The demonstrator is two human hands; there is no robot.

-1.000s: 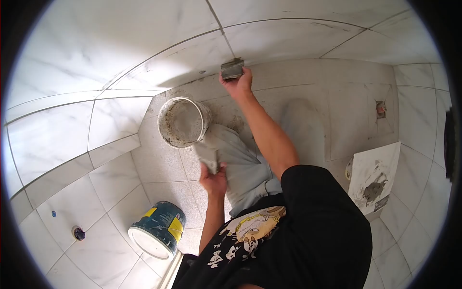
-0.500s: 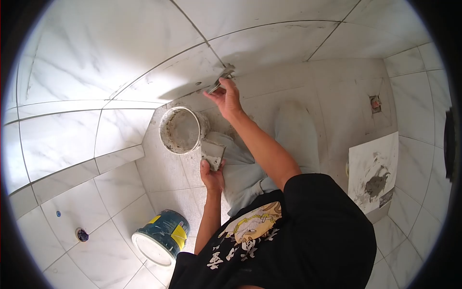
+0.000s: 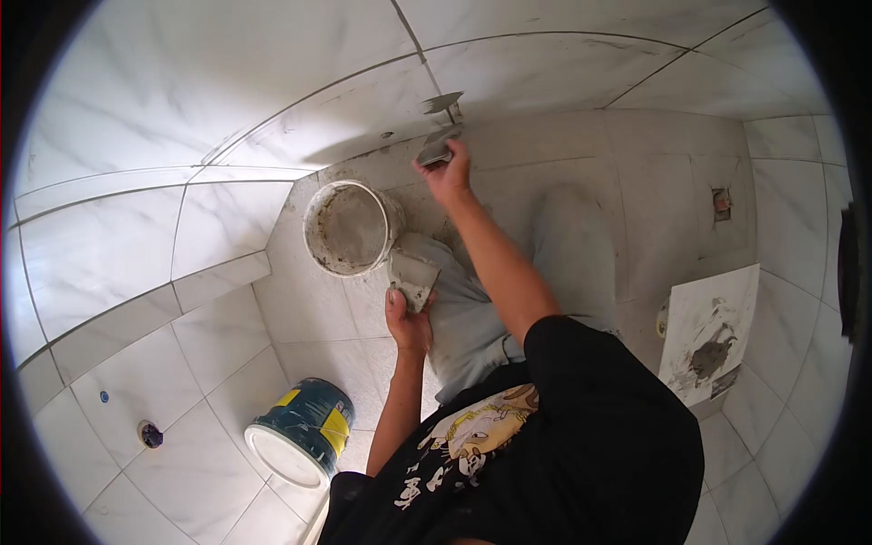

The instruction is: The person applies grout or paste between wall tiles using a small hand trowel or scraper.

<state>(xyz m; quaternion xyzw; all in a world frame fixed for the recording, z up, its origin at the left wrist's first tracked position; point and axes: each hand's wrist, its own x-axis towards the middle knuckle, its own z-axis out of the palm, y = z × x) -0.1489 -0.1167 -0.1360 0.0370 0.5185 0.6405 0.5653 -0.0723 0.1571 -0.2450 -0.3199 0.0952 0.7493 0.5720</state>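
Note:
My right hand (image 3: 445, 174) is closed around a putty knife (image 3: 440, 147) with a grey-coated blade, held just off the lower wall. Above the blade, a wet grey grout smear (image 3: 443, 102) lies across a tile joint. My left hand (image 3: 409, 325) grips a broad, flat scraper (image 3: 414, 277) caked with grey paste, over my knee. Its handle is hidden in the palm. Close to it on the floor stands a white bucket (image 3: 397, 218) with grey grout inside.
A dark green tub (image 3: 313, 413) with a white end lies tipped at lower left. A paste-stained white board (image 3: 677, 318) leans at right. A drain hole (image 3: 151, 434) opens in the tiles at left, and a wall box (image 3: 721, 204) sits at far right.
My right hand has drawn the putty knife back from the wall, and a grey smear now shows at the joint. My left hand keeps its hold. The view has shifted slightly.

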